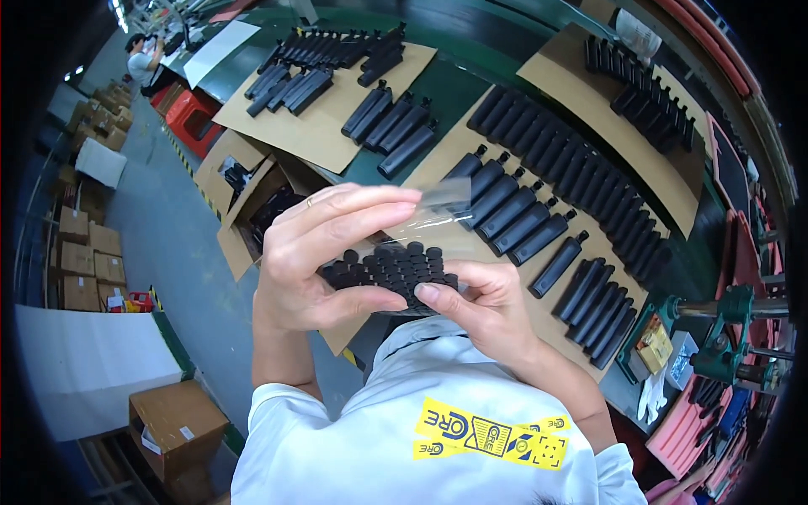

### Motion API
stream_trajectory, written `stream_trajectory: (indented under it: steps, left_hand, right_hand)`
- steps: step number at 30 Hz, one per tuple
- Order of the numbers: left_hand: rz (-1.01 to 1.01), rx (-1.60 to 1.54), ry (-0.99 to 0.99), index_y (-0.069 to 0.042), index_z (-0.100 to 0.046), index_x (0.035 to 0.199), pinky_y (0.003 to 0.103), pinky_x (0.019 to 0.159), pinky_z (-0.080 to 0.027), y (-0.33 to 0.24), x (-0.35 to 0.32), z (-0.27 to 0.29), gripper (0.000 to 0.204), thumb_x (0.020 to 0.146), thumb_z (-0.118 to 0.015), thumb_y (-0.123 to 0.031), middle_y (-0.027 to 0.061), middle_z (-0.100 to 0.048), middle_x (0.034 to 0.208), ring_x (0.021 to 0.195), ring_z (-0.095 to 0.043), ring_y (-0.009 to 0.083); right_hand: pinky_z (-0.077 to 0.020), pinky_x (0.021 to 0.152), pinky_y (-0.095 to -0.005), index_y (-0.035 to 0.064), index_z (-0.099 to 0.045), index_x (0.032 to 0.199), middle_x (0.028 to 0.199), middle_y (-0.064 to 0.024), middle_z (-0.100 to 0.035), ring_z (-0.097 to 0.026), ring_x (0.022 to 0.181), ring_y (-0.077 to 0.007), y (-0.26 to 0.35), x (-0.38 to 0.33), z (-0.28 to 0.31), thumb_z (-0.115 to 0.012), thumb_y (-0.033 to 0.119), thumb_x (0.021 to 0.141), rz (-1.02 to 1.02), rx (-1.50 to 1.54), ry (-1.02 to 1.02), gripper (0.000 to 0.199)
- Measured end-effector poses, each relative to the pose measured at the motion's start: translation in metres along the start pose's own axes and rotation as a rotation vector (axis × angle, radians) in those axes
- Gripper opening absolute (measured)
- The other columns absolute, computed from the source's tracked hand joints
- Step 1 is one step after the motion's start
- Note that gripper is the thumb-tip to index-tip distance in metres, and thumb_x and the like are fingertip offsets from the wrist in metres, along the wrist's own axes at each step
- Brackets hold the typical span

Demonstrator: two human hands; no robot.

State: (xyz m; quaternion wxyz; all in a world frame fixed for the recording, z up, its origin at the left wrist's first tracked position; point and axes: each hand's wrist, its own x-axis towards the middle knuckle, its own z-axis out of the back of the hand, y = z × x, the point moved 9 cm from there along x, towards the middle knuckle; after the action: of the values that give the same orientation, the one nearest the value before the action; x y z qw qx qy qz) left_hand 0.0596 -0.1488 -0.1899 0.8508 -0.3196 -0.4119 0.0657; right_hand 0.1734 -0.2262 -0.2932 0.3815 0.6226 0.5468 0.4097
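Note:
Close to my chest, both hands hold a tight cluster of small black round-ended pieces (396, 268), packed side by side. A thin clear plastic bag (450, 198) stands up from the cluster and bends to the right. My left hand (324, 252) is closed round the cluster's left side, thumb along its front and fingers over the top against the clear plastic. My right hand (488, 311) pinches the lower right corner, its thumb pressed on the front pieces. Whether the pieces are wholly inside the bag I cannot tell.
Rows of black elongated handle-like parts (522, 223) lie on a cardboard sheet (471, 135) ahead. An opened carton (252, 198) stands left of the table. A green metal fixture (728, 324) is at the right. Far left, a person (143, 63) sits near a red stool (189, 118).

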Motion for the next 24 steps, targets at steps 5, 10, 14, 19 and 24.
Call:
stream_trajectory:
  steps: [5, 10, 14, 19, 24]
  left_hand:
    - [0.058, -0.038, 0.015, 0.003, -0.076, 0.110, 0.028, 0.069, -0.057, 0.010, -0.011, -0.003, 0.049, 0.065, -0.089, -0.012, 0.0174, -0.077, 0.101, 0.076, -0.072, 0.0227]
    - [0.107, -0.022, 0.039, 0.004, -0.077, 0.105, 0.025, 0.061, -0.054, 0.012, -0.014, -0.006, 0.042, 0.066, -0.087, -0.006, 0.0146, -0.078, 0.087, 0.065, -0.070, 0.0200]
    - [0.121, -0.048, 0.039, 0.004, -0.077, 0.103, 0.023, 0.056, -0.051, 0.018, -0.015, -0.008, 0.038, 0.066, -0.085, -0.002, 0.0136, -0.077, 0.082, 0.059, -0.067, 0.0181]
    - [0.152, -0.091, 0.044, 0.005, -0.077, 0.099, 0.022, 0.052, -0.047, 0.024, -0.014, -0.009, 0.032, 0.067, -0.082, 0.002, 0.0130, -0.077, 0.079, 0.053, -0.063, 0.0160]
    - [0.256, -0.085, 0.054, 0.006, -0.076, 0.097, 0.021, 0.051, -0.043, 0.031, -0.017, 0.002, 0.030, 0.069, -0.081, 0.001, 0.0138, -0.076, 0.078, 0.051, -0.058, 0.0140]
  right_hand:
    - [-0.0451, 0.063, -0.0199, -0.0045, -0.075, 0.110, 0.088, -0.0046, -0.073, -0.056, 0.071, -0.0063, -0.006, 0.000, -0.003, -0.068, 0.001, 0.095, 0.023, 0.044, -0.029, 0.018]
    - [-0.0448, 0.062, -0.0202, -0.0032, -0.076, 0.111, 0.087, -0.0042, -0.074, -0.055, 0.070, -0.0060, -0.009, 0.001, 0.000, -0.068, 0.001, 0.095, 0.031, -0.005, -0.026, 0.018]
    - [-0.0445, 0.062, -0.0204, -0.0031, -0.076, 0.108, 0.086, -0.0044, -0.074, -0.055, 0.069, -0.0056, -0.015, -0.001, 0.002, -0.068, 0.002, 0.096, -0.011, -0.014, -0.040, 0.016]
    - [-0.0449, 0.061, -0.0216, -0.0027, -0.076, 0.101, 0.083, -0.0048, -0.073, -0.056, 0.067, -0.0079, -0.023, -0.003, 0.004, -0.071, 0.002, 0.093, -0.091, -0.109, 0.003, 0.011]
    - [-0.0466, 0.062, -0.0238, -0.0018, -0.075, 0.096, 0.080, -0.0055, -0.072, -0.058, 0.065, -0.0127, 0.012, -0.011, 0.022, -0.076, 0.003, 0.087, 0.259, -0.381, -0.129, 0.010]
